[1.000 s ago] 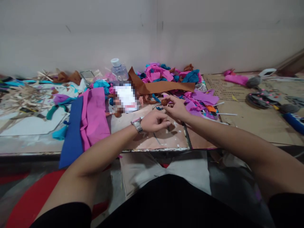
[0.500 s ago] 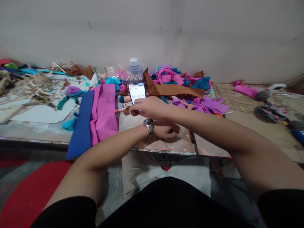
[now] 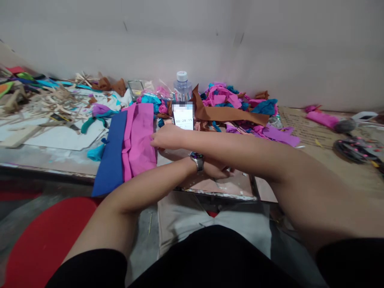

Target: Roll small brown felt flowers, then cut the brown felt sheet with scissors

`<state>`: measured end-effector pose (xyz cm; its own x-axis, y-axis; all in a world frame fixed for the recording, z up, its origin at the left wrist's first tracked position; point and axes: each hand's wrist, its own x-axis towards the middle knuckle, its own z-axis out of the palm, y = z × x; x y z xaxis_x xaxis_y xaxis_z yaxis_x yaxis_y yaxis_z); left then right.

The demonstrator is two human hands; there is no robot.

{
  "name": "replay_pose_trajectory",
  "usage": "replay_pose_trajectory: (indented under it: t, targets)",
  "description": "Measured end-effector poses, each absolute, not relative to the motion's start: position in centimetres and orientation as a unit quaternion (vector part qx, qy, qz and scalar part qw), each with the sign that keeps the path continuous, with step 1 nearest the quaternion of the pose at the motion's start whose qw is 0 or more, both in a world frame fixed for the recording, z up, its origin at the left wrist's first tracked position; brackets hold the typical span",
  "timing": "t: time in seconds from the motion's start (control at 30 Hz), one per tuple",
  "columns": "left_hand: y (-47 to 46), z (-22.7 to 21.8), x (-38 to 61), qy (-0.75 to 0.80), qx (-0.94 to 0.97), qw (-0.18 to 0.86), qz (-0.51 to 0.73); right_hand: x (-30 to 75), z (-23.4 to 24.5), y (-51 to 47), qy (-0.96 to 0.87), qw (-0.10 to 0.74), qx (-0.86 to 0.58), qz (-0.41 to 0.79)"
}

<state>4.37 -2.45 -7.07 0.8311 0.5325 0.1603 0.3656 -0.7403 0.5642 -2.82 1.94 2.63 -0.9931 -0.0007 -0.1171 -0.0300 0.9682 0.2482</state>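
My right hand (image 3: 166, 138) reaches across to the left, fingers bent together on the right edge of a pink paper sheet (image 3: 139, 136). The sheet lies on a blue sheet (image 3: 111, 152). My left hand (image 3: 220, 171), with a wristwatch (image 3: 197, 159), rests on the brown board (image 3: 234, 186) under my right forearm. Its fingers are curled and mostly hidden. A phone (image 3: 183, 117) showing a timer stands just behind my right hand. A long brown paper strip (image 3: 231, 114) lies behind it.
A heap of pink, blue and purple paper scraps (image 3: 237, 100) and a water bottle (image 3: 182, 85) sit at the back. Wooden sticks (image 3: 45, 102) and white boards (image 3: 66, 138) lie on the left. A dark wire coil (image 3: 352, 146) lies on cardboard (image 3: 315, 136) on the right.
My right hand carried a small brown paper flower leftward, and now rests at the pink sheet with the flower out of sight. The view has swung left. My left hand stayed on the board.
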Motion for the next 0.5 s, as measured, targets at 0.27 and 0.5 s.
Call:
replay_pose_trajectory:
  t: [0.27, 0.5]
  targets:
    - [-2.0, -6.9, 4.1, 0.191, 0.932, 0.258, 0.167, -1.8, 2.9, 2.9, 0.984, 0.005, -0.005, 0.176]
    - [-2.0, -7.2, 4.1, 0.205, 0.931, 0.255, 0.163, -2.4, 2.1, 3.4, 0.987, 0.017, 0.023, 0.159]
